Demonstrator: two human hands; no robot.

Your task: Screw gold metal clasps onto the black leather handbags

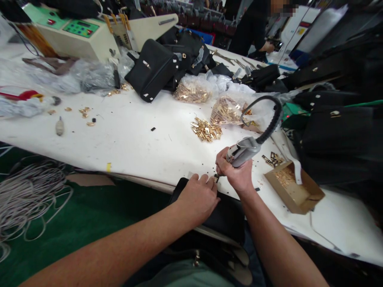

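Observation:
My right hand [237,175] is wrapped round a grey electric screwdriver [247,149] with a thick dark cable, its tip pointing down and left. Below that tip is a small metal fitting [216,177] at the top edge of a black bag [227,217]. With fingers curled together, my left hand [197,199] presses on the bag right beside the fitting and grips it there. The bag lies at the table's front edge, partly over my lap. My left fingertips and the screwdriver's tip partly hide the fitting.
On the white table [134,131] lie a pile of gold metal fittings [206,129], plastic bags of fittings [227,109] and an open cardboard box [295,191]. Black bags [152,67] and a control machine [80,34] stand behind. Another person [249,28] works across the table.

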